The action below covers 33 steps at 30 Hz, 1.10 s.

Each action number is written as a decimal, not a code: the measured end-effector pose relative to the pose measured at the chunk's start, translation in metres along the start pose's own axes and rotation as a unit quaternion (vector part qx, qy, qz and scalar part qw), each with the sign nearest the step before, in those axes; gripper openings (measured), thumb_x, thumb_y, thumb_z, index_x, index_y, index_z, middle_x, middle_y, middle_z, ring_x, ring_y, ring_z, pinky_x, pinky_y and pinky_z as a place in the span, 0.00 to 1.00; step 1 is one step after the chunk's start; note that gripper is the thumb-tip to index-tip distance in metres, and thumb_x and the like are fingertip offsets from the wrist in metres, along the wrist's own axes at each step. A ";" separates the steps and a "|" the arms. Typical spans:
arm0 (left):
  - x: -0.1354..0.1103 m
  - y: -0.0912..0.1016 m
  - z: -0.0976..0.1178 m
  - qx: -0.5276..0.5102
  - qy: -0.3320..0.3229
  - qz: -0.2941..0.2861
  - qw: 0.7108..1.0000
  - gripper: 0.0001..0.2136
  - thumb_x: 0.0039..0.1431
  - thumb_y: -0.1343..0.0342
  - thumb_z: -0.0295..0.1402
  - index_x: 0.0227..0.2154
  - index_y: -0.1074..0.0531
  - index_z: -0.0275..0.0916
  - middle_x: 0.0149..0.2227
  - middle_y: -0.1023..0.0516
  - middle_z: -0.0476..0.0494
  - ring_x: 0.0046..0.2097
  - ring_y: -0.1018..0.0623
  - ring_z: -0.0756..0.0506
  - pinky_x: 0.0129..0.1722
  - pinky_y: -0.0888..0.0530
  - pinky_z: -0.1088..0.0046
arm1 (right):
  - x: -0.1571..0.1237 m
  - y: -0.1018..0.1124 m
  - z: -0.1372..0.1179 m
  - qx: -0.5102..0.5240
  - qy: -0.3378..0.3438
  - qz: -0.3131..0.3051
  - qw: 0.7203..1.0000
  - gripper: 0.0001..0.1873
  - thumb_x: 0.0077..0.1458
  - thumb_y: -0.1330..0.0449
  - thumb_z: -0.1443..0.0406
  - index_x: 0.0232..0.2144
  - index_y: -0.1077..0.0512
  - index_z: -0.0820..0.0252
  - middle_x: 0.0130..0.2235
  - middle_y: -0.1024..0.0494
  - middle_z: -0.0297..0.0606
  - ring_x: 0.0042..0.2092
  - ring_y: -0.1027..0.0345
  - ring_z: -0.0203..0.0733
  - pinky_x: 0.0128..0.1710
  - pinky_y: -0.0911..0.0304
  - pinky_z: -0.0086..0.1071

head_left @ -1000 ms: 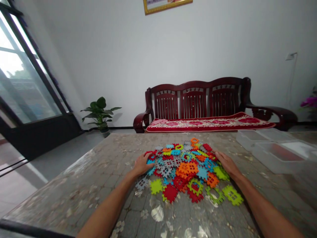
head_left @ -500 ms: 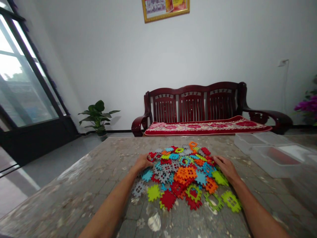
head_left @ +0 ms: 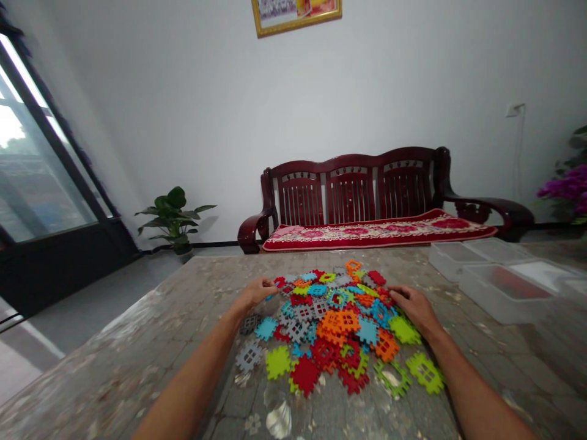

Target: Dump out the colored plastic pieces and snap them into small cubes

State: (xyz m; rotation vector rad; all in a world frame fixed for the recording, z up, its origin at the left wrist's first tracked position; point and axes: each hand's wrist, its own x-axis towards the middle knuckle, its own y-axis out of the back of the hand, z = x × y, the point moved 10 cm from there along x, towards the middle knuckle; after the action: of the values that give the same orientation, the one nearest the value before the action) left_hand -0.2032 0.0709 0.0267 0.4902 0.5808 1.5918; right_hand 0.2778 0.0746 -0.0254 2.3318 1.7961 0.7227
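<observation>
A heap of toothed plastic building tiles in red, orange, blue, green and grey lies on the table, many with window-like cutouts. At its left edge my left hand [head_left: 254, 292] has its fingers closed around a blue tile [head_left: 270, 297], mostly hidden by them. My right hand [head_left: 413, 307] rests at the right edge, fingers stretched and slightly apart, its fingertips beside a red tile [head_left: 384, 297]. Toward me lie a solid red tile [head_left: 305, 374], a solid green tile [head_left: 277, 362], a grey window tile [head_left: 249, 355] and a green window tile [head_left: 425, 372].
Clear plastic boxes [head_left: 499, 292] stand on the right of the table, whose cover [head_left: 151, 342] has a stone-and-shell print. Beyond it is a dark red wooden bench [head_left: 351, 198] with a patterned cushion. A potted plant [head_left: 177, 214] stands on the floor at left.
My left hand has drawn slightly away from the heap to the left, and a blue tile now shows at its fingers. My right hand stays at the right edge. The view has shifted a little.
</observation>
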 end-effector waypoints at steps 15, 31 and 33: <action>0.038 0.007 -0.009 0.167 0.018 0.052 0.984 0.22 0.37 0.33 0.29 0.41 0.25 0.40 0.47 0.20 0.37 0.54 0.24 0.34 0.52 0.30 0.62 | 0.001 -0.007 0.008 -0.014 0.000 -0.019 1.000 0.19 0.45 0.41 0.53 0.35 0.18 0.53 0.38 0.14 0.38 0.41 0.21 0.51 0.50 0.29 0.45; 0.025 0.009 0.019 0.046 -0.052 0.062 0.996 0.28 0.51 0.37 0.42 0.55 0.28 0.37 0.53 0.20 0.34 0.52 0.21 0.39 0.49 0.24 0.64 | 0.000 -0.005 0.003 -0.025 0.001 -0.012 1.000 0.19 0.45 0.42 0.54 0.35 0.17 0.55 0.38 0.14 0.40 0.42 0.21 0.52 0.48 0.29 0.44; 0.013 0.005 0.035 0.026 -0.099 0.016 0.995 0.31 0.47 0.34 0.45 0.55 0.27 0.40 0.58 0.23 0.35 0.56 0.23 0.37 0.52 0.25 0.63 | -0.001 -0.005 0.001 -0.024 0.000 -0.011 1.000 0.19 0.45 0.41 0.54 0.35 0.17 0.55 0.38 0.14 0.40 0.42 0.21 0.52 0.48 0.29 0.44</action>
State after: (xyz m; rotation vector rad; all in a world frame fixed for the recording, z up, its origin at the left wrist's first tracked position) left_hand -0.1865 0.0859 0.0561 0.6908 0.4657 1.5396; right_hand 0.2739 0.0756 -0.0287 2.2779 1.7809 0.7543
